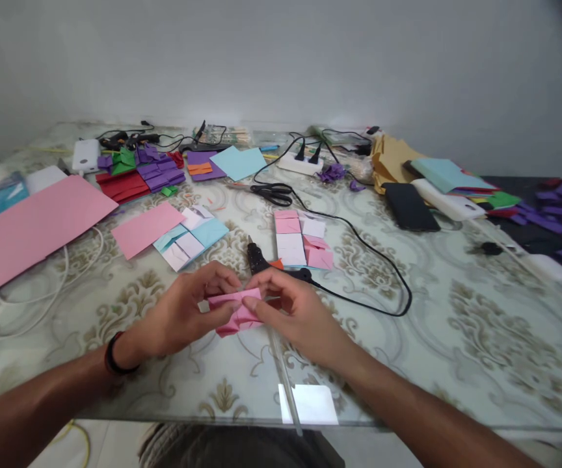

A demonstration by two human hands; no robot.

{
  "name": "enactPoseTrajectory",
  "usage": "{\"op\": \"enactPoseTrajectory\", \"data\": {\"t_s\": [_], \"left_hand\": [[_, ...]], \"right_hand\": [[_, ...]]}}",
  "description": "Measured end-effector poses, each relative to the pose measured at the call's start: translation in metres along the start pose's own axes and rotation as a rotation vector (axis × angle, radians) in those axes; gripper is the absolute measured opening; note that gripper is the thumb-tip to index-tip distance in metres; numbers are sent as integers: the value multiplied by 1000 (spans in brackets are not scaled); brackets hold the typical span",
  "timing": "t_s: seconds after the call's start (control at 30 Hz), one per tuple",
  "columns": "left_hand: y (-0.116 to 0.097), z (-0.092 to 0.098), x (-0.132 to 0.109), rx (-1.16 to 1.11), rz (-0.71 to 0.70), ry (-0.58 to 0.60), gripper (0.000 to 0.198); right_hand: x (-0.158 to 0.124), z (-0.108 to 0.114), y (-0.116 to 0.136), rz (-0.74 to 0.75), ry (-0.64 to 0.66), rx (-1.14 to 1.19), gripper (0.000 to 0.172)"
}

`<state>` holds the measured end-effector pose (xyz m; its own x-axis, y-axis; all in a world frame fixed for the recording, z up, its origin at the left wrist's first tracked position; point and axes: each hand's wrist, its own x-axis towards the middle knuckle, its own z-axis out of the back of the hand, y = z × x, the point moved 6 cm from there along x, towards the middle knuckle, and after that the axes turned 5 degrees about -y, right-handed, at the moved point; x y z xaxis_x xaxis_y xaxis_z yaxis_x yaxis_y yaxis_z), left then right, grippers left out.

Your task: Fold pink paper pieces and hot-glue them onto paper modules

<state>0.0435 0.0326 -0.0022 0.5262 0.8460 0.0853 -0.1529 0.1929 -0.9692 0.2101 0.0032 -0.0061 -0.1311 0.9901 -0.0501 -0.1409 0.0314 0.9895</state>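
A small piece of folded pink paper (238,318) is held between both hands, above the near middle of the table. My left hand (186,304) grips its left side, thumb in front and fingers behind. On the right side, my right hand (294,311) pinches it the same way. Just beyond the hands lies a black glue gun (256,259), with a clear glue stick (283,374) reaching from under my right hand to the table's front edge. Two folded paper squares in blue, white and pink, one on the left (193,237) and one on the right (303,240), lie farther back.
Large pink sheets (41,227) and a smaller pink sheet (147,227) lie left. Scissors (271,193) and a white power strip (300,163) are farther back. The black cord (383,260) loops across the right. A phone (410,207) and coloured paper (451,175) lie right.
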Motion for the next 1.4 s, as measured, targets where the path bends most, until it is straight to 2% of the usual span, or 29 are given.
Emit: {"op": "enactPoseTrajectory", "data": {"t_s": [0.07, 0.13, 0.2, 0.3, 0.57, 0.73, 0.93, 1.13, 1.23, 1.3, 1.4], "left_hand": [[-2, 0, 0, 19, 17, -3, 21], [-4, -2, 1, 84, 52, 28, 17], [-5, -4, 2, 183, 82, 82, 13], [-8, -4, 3, 274, 85, 119, 22], [-5, -1, 0, 223, 159, 156, 15], [-9, 0, 2, 215, 84, 162, 31], [-11, 1, 2, 216, 30, 129, 30], [-5, -4, 1, 235, 138, 215, 30], [-4, 3, 3, 234, 140, 114, 34], [-4, 11, 5, 262, 133, 8, 38], [-4, 17, 5, 285, 125, -81, 39]], "right_hand": [[0, -1, 1, -6, 20, -3, 22], [1, -1, 1, -5, 30, 14, 27], [1, -1, 2, 5, 26, 17, 27], [1, -1, 2, 23, 23, -4, 25], [1, 0, 5, 42, 54, -19, 29], [1, 0, 5, 61, 51, -60, 29], [-1, -3, 5, 49, 57, -58, 26], [-1, -2, 5, 66, 45, -81, 25], [-2, 5, 10, 114, -19, -77, 17], [-2, 9, 14, 159, -52, -80, 20], [-2, 7, 17, 227, 16, -96, 24]]}}
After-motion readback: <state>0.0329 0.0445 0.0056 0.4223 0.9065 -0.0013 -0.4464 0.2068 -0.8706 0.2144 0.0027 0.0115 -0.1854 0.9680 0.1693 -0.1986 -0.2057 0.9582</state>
